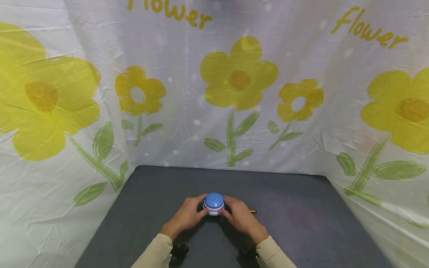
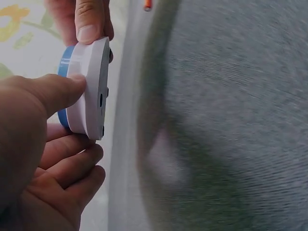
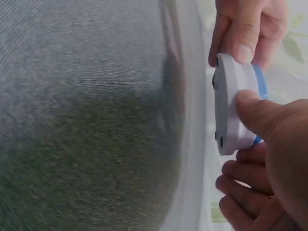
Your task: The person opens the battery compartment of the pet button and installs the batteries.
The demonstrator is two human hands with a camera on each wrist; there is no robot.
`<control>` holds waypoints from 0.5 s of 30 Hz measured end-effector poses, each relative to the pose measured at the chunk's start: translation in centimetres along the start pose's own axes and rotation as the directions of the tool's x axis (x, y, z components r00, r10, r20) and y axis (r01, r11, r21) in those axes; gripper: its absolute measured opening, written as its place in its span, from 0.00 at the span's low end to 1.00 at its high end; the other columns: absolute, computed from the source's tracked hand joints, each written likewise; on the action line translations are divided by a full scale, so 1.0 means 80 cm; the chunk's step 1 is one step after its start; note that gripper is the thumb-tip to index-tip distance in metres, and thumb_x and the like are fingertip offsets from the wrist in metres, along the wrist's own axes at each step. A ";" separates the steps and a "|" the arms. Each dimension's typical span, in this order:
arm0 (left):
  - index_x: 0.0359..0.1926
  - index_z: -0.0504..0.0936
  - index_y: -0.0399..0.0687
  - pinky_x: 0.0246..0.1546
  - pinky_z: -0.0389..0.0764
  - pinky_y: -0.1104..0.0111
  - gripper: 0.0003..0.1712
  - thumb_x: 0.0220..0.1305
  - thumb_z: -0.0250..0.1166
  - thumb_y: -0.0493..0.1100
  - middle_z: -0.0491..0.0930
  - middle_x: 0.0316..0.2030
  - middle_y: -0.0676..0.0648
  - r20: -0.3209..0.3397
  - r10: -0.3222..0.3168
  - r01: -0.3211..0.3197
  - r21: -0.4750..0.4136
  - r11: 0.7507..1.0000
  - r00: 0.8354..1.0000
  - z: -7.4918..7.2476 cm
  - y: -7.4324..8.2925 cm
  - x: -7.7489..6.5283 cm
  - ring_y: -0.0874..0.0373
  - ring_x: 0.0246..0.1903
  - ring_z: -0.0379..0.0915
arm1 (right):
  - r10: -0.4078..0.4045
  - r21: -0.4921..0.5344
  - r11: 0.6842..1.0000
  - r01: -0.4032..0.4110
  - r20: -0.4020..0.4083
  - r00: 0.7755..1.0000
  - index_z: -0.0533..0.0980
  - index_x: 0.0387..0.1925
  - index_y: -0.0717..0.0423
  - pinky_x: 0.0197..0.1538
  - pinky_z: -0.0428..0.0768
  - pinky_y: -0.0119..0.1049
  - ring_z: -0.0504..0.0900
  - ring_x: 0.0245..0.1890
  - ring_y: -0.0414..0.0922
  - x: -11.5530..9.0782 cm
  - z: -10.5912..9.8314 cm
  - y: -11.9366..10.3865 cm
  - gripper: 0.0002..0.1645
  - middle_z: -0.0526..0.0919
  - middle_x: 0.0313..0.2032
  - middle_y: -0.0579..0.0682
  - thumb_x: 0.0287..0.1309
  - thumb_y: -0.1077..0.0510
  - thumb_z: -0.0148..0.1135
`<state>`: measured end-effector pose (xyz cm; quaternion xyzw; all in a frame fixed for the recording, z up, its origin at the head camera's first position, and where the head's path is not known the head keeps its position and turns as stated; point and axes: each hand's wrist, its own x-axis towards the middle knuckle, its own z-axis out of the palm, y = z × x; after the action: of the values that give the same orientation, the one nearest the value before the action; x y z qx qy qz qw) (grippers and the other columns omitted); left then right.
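Observation:
Between my two hands is a round push button (image 1: 213, 201) with a blue dome on a white base. My left hand (image 1: 187, 215) grips its left side, thumb on the white base and the other fingers around the far side. On the opposite side my right hand (image 1: 242, 216) grips it the same way. Both wrist views show the flat underside of the button (image 2: 102, 94), with small dark feet and holes, held up off the table. The thumb of my right hand (image 3: 262, 113) presses the white rim.
A dark grey table (image 1: 161, 182) lies below the hands. Just right of my right hand, a small orange and black cylinder, probably a battery (image 1: 253, 211), lies partly hidden. White curtains (image 1: 181, 130) with yellow flowers stand behind and at both sides.

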<state>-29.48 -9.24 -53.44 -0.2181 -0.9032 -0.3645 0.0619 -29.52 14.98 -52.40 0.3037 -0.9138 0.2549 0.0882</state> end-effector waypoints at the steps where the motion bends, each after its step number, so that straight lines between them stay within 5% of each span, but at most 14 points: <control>1: 0.70 0.80 0.31 0.69 0.81 0.42 0.33 0.69 0.76 0.42 0.85 0.63 0.32 -0.007 -0.004 0.004 -0.002 1.000 1.000 -0.002 0.001 0.000 0.37 0.64 0.84 | -0.003 0.006 1.000 0.003 -0.012 1.000 0.80 0.65 0.60 0.63 0.87 0.57 0.89 0.60 0.55 0.000 -0.002 -0.001 0.25 0.88 0.60 0.58 0.74 0.53 0.70; 8: 0.71 0.78 0.32 0.68 0.82 0.41 0.33 0.72 0.75 0.44 0.85 0.63 0.32 -0.053 -0.036 0.029 -0.128 0.991 0.998 -0.018 0.013 0.002 0.36 0.65 0.83 | -0.017 0.068 0.997 0.022 -0.062 0.998 0.77 0.71 0.66 0.69 0.83 0.57 0.86 0.66 0.56 0.008 -0.019 -0.006 0.31 0.85 0.66 0.61 0.75 0.54 0.68; 15: 0.67 0.77 0.37 0.69 0.81 0.43 0.27 0.73 0.74 0.42 0.83 0.65 0.31 -0.064 -0.121 0.096 -0.305 0.948 0.991 -0.030 0.021 0.006 0.34 0.67 0.81 | -0.057 0.059 0.996 0.060 -0.055 0.997 0.72 0.74 0.70 0.70 0.82 0.58 0.84 0.68 0.60 0.011 -0.037 -0.011 0.35 0.82 0.68 0.65 0.71 0.61 0.71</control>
<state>-29.24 -9.62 -50.50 -0.1601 -0.8444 -0.5093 0.0446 -29.65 15.50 -49.21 0.3261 -0.8936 0.2878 0.1106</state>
